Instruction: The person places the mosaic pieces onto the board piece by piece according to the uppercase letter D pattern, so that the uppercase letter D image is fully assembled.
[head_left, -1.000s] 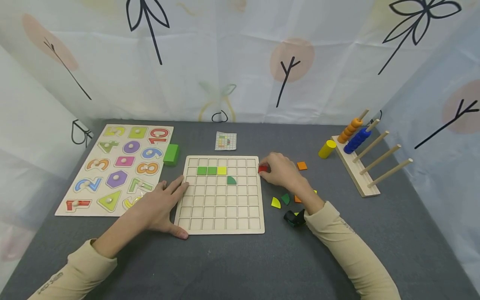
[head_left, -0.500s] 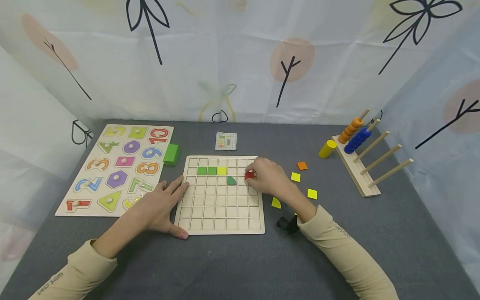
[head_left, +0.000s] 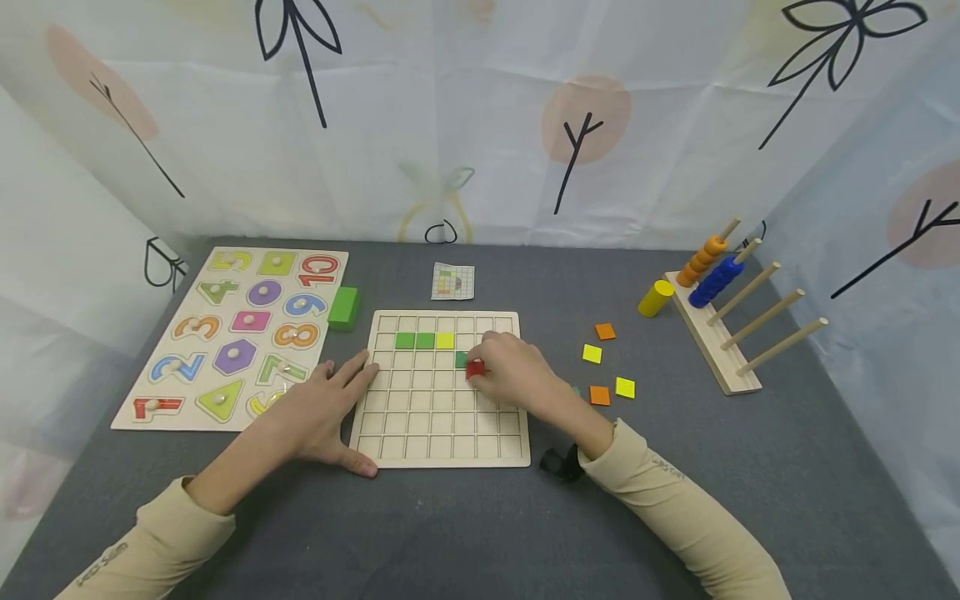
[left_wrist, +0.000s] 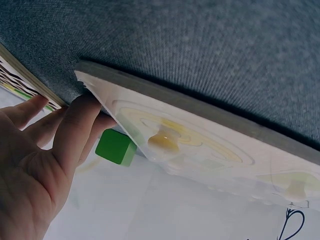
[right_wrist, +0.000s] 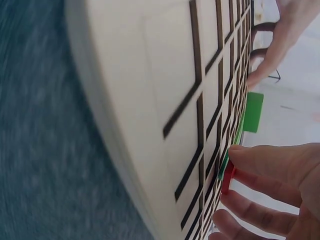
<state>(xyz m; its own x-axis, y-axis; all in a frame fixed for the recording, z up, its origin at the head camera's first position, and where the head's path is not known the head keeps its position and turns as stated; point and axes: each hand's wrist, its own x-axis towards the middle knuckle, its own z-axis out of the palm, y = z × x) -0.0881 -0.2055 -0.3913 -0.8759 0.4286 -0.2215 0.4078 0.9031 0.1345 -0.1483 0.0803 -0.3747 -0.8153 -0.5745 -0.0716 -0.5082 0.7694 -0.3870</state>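
Note:
A wooden grid board [head_left: 438,425] lies in the middle of the table. Near its top, two green square tiles [head_left: 415,341] and a yellow square tile [head_left: 445,341] sit in a row. My right hand [head_left: 513,373] pinches a red tile [head_left: 475,368] between thumb and fingers, close over the board, right beside a green quarter-circle tile [head_left: 460,359] that it partly covers. In the right wrist view the red tile [right_wrist: 228,178] is held on edge near the grid. My left hand [head_left: 322,412] rests against the board's left edge, fingers spread.
A number-and-shape puzzle board [head_left: 187,408] and a green block [head_left: 343,309] lie left. A small pattern card [head_left: 453,282] lies behind the grid. Orange tiles [head_left: 599,395] and yellow tiles [head_left: 625,387] lie right, near a yellow cylinder [head_left: 656,298] and a peg stand [head_left: 712,346] with beads.
My right hand has carried the red tile leftward from the board's right edge to beside the green quarter-circle tile. My left hand has stayed at the board's left edge.

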